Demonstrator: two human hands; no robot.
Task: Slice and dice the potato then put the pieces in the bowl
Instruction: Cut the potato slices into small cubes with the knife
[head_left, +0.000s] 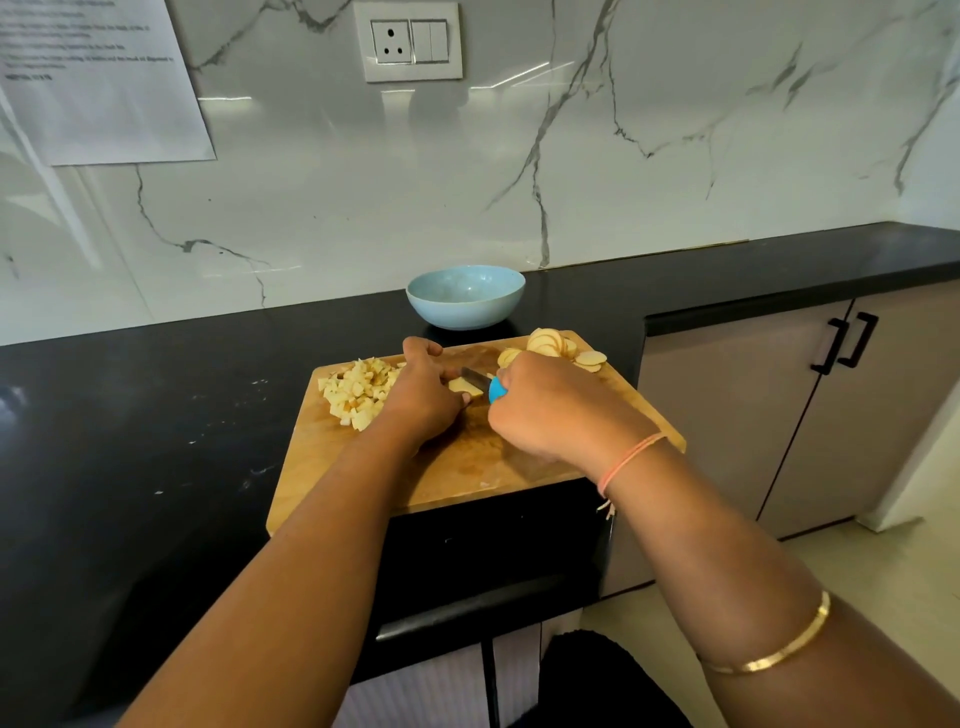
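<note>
Both forearms extended forward, left hand (421, 395) knuckles-up, fingers curled onto a potato piece (460, 385) — right hand (550, 410) fisted round the knife handle (497, 389).

Showing matt, scuffed wood on the cutting board (467, 462), gleaming black stone on the countertop (156, 415), polished marble on the wall (623, 182), smooth glaze on the bowl (465, 309), dull metal blade and blue plastic handle on the knife (480, 380), pale matt flesh on the potato slices (550, 345)

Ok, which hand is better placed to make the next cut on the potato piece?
Right. The right hand grips the knife by its blue handle, blade at the potato piece. The left hand holds that piece down on the board, beside the diced pile.
</note>
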